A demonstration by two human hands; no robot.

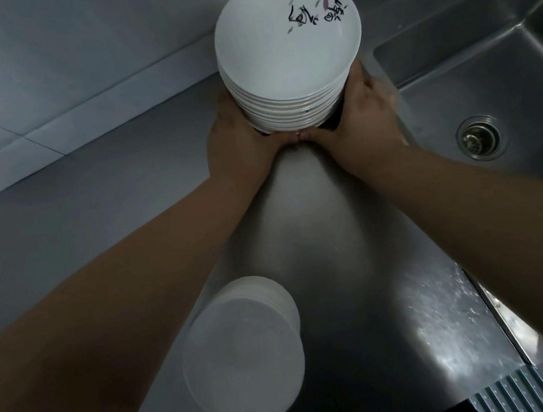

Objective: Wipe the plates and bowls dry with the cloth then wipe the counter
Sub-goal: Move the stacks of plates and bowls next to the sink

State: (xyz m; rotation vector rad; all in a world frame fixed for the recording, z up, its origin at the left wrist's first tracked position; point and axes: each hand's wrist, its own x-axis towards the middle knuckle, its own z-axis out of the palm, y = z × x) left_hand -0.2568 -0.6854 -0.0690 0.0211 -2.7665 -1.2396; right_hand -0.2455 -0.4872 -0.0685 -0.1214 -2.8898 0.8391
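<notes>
Item: tall stack of plates [289, 65], white, top plate bearing dark brush marks, sitting at twelve o'clock on the steel counter [329, 232]. Your left hand [237, 141] and right hand [365, 117] are clasping its base from either side, thumbs meeting in front. Item: second stack of plain plates [244, 354], standing untouched at six o'clock. Item: sink [505, 78], lying at two o'clock.

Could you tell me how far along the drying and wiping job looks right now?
Two stacks stand on the counter: tall plate stack and nearer stack. Left hand and right hand grip the tall stack's base. No cloth shows; droplets remain near the sink, so wiping is left.
</notes>
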